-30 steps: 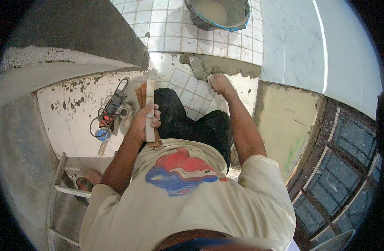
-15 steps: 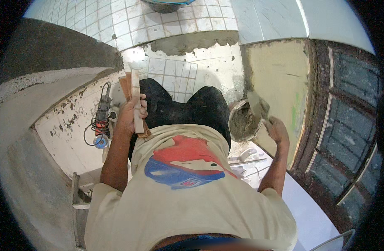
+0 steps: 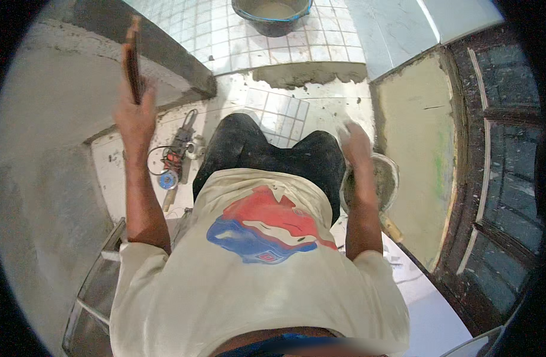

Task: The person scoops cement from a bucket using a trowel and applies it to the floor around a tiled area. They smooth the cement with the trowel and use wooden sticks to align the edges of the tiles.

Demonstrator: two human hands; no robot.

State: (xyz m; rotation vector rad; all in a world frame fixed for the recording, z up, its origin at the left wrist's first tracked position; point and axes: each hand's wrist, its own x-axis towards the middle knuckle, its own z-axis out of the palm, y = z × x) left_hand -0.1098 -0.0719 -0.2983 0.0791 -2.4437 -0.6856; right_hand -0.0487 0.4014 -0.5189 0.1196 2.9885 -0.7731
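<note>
My left hand (image 3: 136, 119) is raised at the left, closed around a bundle of narrow tile strips (image 3: 131, 59), seen mostly edge-on with brown sides. Motion blurs that hand a little. By my right knee, my right hand (image 3: 357, 146) reaches forward with its blurred fingers stretched out and nothing visible in them. Beneath my right forearm stands a bucket of grey mortar (image 3: 385, 178), partly hidden by the arm. A wooden handle (image 3: 392, 229), apparently the trowel's, sticks out beside the bucket's near rim; its blade cannot be seen.
An angle grinder (image 3: 175, 157) with a blue disc and a cord lies on the floor to the left. Ahead, a black bucket (image 3: 272, 15) stands on the tiled floor, beyond a mortar strip (image 3: 309, 74). A metal ladder (image 3: 94, 291) is at lower left.
My left hand has lifted the tile strips up and to the left. My right hand has let go of the trowel and moved forward toward my knee. The view has shifted.
</note>
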